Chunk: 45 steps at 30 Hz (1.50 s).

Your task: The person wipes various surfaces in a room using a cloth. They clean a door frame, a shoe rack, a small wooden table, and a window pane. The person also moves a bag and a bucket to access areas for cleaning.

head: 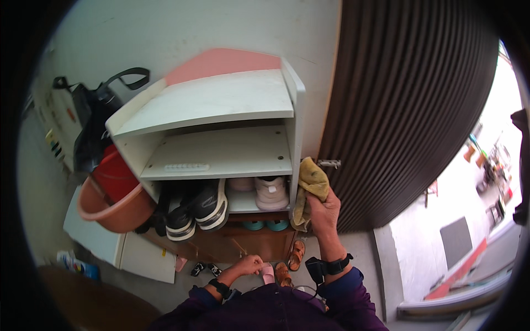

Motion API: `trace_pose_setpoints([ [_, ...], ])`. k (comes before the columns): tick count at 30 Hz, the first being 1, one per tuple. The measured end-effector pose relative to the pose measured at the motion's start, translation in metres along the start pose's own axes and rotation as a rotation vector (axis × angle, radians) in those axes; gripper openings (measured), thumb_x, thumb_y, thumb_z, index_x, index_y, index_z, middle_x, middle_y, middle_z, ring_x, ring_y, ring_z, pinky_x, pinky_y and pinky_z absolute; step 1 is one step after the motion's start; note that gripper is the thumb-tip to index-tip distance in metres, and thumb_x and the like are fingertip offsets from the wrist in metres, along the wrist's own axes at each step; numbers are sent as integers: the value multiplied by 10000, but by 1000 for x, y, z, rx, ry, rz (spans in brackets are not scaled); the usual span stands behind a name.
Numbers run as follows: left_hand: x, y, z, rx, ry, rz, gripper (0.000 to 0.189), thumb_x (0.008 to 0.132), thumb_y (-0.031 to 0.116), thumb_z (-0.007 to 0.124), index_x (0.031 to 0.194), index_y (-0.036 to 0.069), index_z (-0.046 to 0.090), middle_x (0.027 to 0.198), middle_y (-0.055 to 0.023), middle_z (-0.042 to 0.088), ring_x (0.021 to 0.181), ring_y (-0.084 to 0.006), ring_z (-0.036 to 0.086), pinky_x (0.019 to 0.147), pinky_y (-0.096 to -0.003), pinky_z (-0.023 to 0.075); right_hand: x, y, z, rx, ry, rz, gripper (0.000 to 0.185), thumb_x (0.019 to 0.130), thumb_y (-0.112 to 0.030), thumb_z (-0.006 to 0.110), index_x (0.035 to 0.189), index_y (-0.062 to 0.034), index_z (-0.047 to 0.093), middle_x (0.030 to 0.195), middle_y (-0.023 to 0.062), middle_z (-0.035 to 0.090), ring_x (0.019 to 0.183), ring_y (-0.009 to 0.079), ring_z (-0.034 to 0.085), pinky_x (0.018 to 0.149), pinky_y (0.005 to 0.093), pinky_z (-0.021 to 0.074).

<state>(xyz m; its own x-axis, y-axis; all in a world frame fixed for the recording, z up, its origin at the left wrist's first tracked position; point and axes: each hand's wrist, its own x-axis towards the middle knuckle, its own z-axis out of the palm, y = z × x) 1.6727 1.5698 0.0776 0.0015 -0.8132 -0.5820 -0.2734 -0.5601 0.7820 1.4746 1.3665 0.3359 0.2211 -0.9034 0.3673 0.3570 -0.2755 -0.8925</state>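
Observation:
My right hand [325,210] grips a yellowish-brown cloth [313,178] against the outer right side of a white shelf unit [232,93]. Part of the cloth hangs below the fingers. Low in front of my body is my left hand [249,265], its fingers curled; whether they hold anything is hard to see. The unit's middle shelf [223,151] bears a small white strip [187,167]. On the shelf below stand black sneakers with white soles [211,207] and a pale pink shoe [271,193].
Left of the unit are an orange plastic basin [118,215], a red bucket [116,173] and a black bag [97,107]. A brown wooden cabinet [215,244] stands beneath it. Brown sandals [296,255] and a pink slipper [267,273] lie on the floor. A dark ribbed door [397,103] rises to the right.

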Motion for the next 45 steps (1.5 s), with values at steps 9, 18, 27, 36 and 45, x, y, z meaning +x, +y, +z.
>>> trace_pose_setpoints([
  [9, -28, -5, 35, -7, 138, 7, 195, 966, 191, 660, 1066, 24, 667, 904, -56, 719, 756, -142, 720, 677, -300, 579, 58, -68, 13, 138, -84, -171, 272, 970, -11, 697, 1241, 11, 691, 1166, 40, 727, 1067, 132, 670, 950, 286, 541],
  [18, -55, -35, 2, -27, 196, 42, 221, 976, 219, 661, 1084, 26, 676, 950, -78, 738, 782, -164, 735, 687, -318, 587, 65, -165, 61, -132, 87, -921, 347, 955, 23, 683, 1299, 20, 637, 1236, 124, 701, 1129, 250, 698, 1031, 375, 562],
  [27, -81, -91, -59, -131, 132, 38, 220, 981, 205, 643, 1107, 25, 659, 973, -83, 743, 788, -157, 737, 650, -293, 567, 73, -223, 182, -1414, -191, -734, 404, 804, -7, 623, 1182, -94, 739, 1095, 141, 715, 941, 371, 686, 899, 409, 530],
  [36, -113, -135, -78, -295, 132, -5, 216, 999, 182, 639, 1125, 7, 653, 987, -99, 744, 796, -173, 740, 652, -288, 570, 79, -213, 297, -1317, -554, -804, 382, 779, -1, 627, 1125, -83, 764, 1059, 139, 730, 988, 377, 684, 896, 429, 535],
  [45, -119, -157, -79, -382, 179, -42, 214, 997, 174, 656, 1123, 2, 656, 985, -104, 738, 790, -178, 740, 663, -289, 579, 64, -196, 383, -1243, -802, -918, 346, 797, -7, 658, 1109, -94, 776, 992, 146, 730, 955, 362, 686, 854, 431, 538],
])
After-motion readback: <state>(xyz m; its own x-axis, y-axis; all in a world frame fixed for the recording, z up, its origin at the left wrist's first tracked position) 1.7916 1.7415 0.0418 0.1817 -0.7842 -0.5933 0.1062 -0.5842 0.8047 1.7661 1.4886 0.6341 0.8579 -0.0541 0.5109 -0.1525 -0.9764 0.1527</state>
